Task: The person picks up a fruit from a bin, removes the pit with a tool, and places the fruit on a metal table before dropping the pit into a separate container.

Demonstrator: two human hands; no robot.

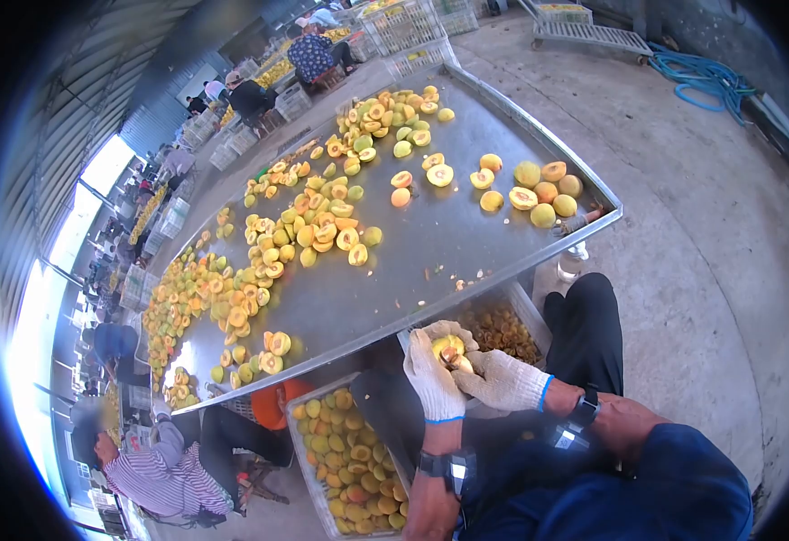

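Both my hands wear whitish knit gloves with blue cuffs and meet just below the metal table's near edge. My left hand (pixel 434 371) is wrapped round a yellow peach (pixel 448 348) from the left. From the right, my right hand (pixel 502 379) closes on the same fruit, its fingers at the lower side. Part of the peach is hidden by the gloves. Beneath my hands is a white crate (pixel 539 326) holding brown pits (pixel 502 332). On the metal table (pixel 430 243) lie many halved peaches (pixel 299 221), with a small group of peaches (pixel 546 194) near the right corner.
A crate full of peaches (pixel 349 460) stands on the floor below the table. A person in a striped top (pixel 164 478) sits at the table's left end. Other people and stacked crates (pixel 403 27) are farther back. A blue hose (pixel 701 77) lies upper right.
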